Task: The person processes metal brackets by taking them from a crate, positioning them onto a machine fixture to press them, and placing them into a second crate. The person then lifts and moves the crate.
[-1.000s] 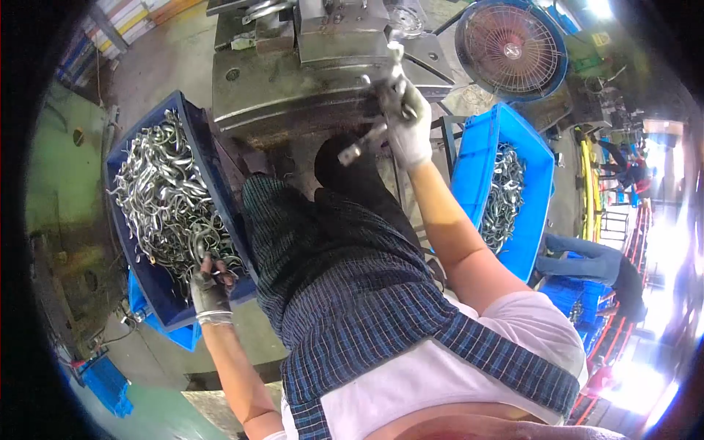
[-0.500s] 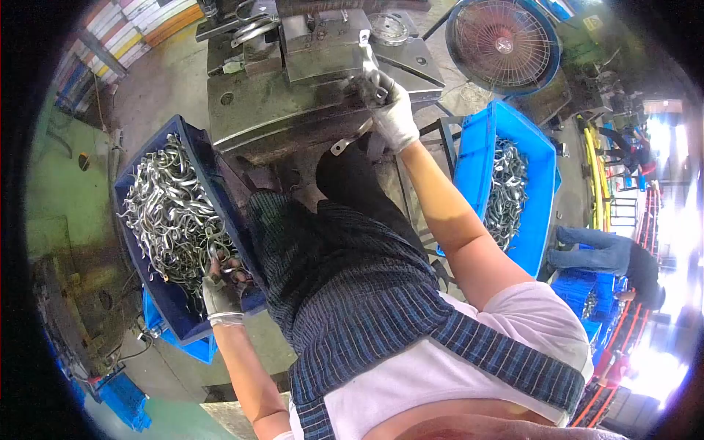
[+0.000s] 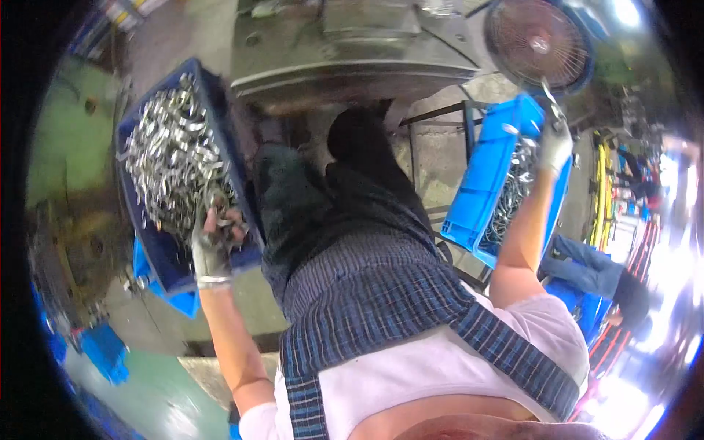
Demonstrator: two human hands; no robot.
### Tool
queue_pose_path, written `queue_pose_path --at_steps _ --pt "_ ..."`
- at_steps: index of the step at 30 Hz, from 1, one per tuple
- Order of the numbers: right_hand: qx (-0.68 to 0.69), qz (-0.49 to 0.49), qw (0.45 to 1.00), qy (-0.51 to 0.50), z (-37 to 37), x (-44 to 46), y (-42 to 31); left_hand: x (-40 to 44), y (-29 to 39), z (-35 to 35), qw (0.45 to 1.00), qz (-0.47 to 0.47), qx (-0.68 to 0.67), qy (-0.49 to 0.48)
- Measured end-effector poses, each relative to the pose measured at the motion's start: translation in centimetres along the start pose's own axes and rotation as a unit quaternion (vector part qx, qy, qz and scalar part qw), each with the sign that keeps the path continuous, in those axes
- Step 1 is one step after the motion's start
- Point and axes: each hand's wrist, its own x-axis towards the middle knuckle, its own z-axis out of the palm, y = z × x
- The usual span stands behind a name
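On the left, my left hand (image 3: 213,246), in a grey-and-white glove, reaches into a dark blue bin (image 3: 248,213) heaped with shiny curved metal parts (image 3: 176,147). Its fingers are curled round a metal part among the pile, partly hidden. My right hand (image 3: 556,149), in a white glove, is raised over the far side of a light blue bin (image 3: 458,224). Closed fingers hold a long, blurred shiny metal piece (image 3: 554,103) pointing up and away. More curved metal parts (image 3: 506,202) lie in this bin, and a small blurred bright piece (image 3: 511,129) shows near its inner wall.
A heavy metal machine bed (image 3: 352,62) stands ahead. A round fan (image 3: 537,44) is behind the light blue bin. Dark metal stand legs (image 3: 469,132) are beside that bin. Another person in jeans (image 3: 587,268) bends at the far right.
My right hand has swung from the machine bed rightward to over the light blue bin, still holding metal. My left hand stays in the dark blue bin. The view has shifted.
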Motion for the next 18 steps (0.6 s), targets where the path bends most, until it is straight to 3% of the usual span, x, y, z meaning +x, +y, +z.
queue_pose_path --at_steps 1,2,3,4,5,8,10,12,13,14,15,16,17,18 --pt "-0.149 0.070 0.982 -0.094 -1.5 0.7 3.7 0.0 -0.4 0.2 1.000 0.022 -0.006 -0.014" --pt "-0.304 -0.008 0.932 -0.197 -2.9 0.9 7.1 -0.2 -0.9 0.8 0.999 0.044 -0.012 -0.028" --pt "-0.369 0.034 0.895 -0.250 -3.9 -0.2 7.1 -0.4 -1.1 1.2 0.998 0.046 -0.015 -0.048" --pt "-0.438 0.012 0.832 -0.340 -4.9 -0.9 7.2 -0.7 -1.0 1.6 0.996 0.049 -0.018 -0.071" --pt "-0.500 0.053 0.768 -0.396 -5.6 -0.5 9.4 -1.4 -0.3 2.5 0.995 0.041 -0.013 -0.094" --pt "-0.514 0.063 0.793 -0.322 -5.1 -2.1 2.7 -2.2 0.3 4.2 0.991 0.057 0.024 -0.122" --pt "-0.311 -0.054 0.922 -0.223 -2.0 -3.9 -2.2 -1.8 0.1 4.6 0.985 0.078 0.124 -0.094" --pt "-0.132 -0.139 0.960 -0.205 1.9 -7.3 -8.8 -1.7 -0.5 5.0 0.966 0.110 0.227 -0.062" --pt "0.044 -0.171 0.940 -0.290 3.2 -9.2 -12.5 -1.5 -1.2 5.2 0.918 0.209 0.336 -0.034" --pt "0.167 -0.209 0.876 -0.402 4.4 -11.1 -15.8 -1.6 -1.8 5.7 0.848 0.300 0.438 -0.002" --pt "0.185 -0.403 0.792 -0.419 7.0 -13.2 -17.0 -2.3 -1.5 6.5 0.807 0.365 0.465 0.010" --pt "0.211 -0.414 0.726 -0.506 6.3 -15.3 -20.9 -3.0 -1.5 7.2 0.786 0.353 0.508 0.011" --pt "0.285 -0.442 0.663 -0.533 7.4 -17.4 -22.0 -3.4 -1.5 7.7 0.775 0.340 0.533 0.003" --pt "0.153 -0.455 0.630 -0.610 7.2 -18.0 -23.4 -3.9 -1.6 7.8 0.765 0.325 0.556 -0.006"
